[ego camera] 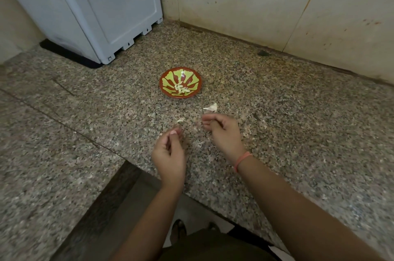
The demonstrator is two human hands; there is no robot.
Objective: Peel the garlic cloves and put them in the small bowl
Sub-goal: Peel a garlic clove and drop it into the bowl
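Granite counter (298, 111): left hand (169, 154) and right hand (220, 130) are curled, contents unclear. Probably best to pinch the clove (211, 107) near the bowl (164, 81) and tear the skin from its tip.

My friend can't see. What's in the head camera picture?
A left hand and right hand hover, fingers curled, over a speckled granite counter. Beyond them, a small red-and-green bowl holds peeled white garlic cloves; a garlic piece lies near it.
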